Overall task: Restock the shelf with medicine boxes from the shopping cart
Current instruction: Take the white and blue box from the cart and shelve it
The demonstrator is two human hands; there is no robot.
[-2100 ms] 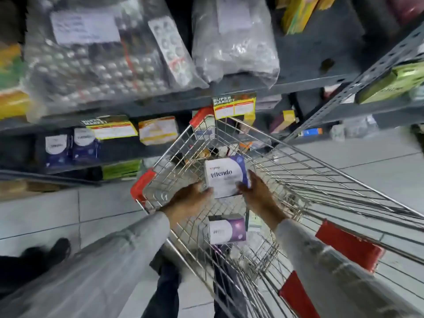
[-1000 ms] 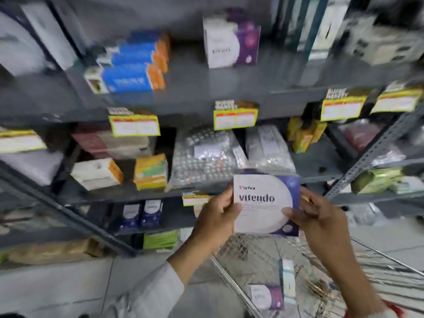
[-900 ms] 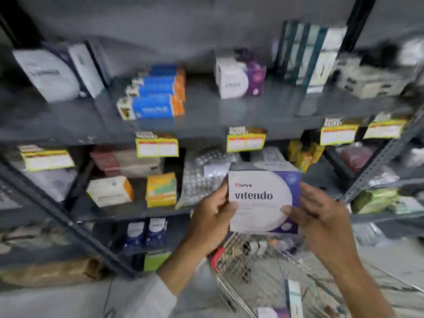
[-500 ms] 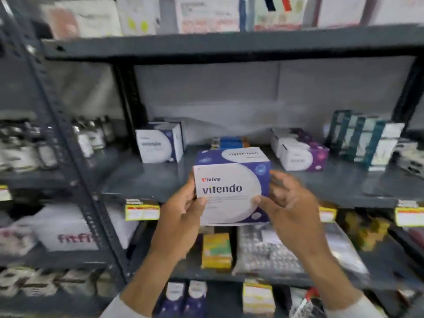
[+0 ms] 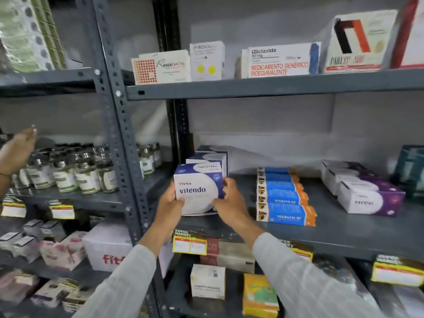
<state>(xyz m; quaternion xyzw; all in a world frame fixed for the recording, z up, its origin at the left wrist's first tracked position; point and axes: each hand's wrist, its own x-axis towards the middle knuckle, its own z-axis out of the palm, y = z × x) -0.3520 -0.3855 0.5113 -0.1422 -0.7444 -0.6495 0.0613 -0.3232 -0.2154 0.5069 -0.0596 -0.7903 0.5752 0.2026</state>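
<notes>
Vitendo box [image 5: 198,189], glossy cardboard cuboid, gripped by both hands, left hand [image 5: 168,206], right hand [image 5: 229,203], grey metal shelf [image 5: 344,228]

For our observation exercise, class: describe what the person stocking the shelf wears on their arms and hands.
Both arms wear long, loose sleeves of pale grey-white fabric with faint vertical stripes, the left sleeve and right sleeve ending at the wrists. The left hand and right hand are bare: no gloves, rings or watch visible.

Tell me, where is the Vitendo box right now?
The Vitendo box is held in both hands at the middle shelf's left end, before matching boxes, left of the blue Vivalyn boxes.
</notes>
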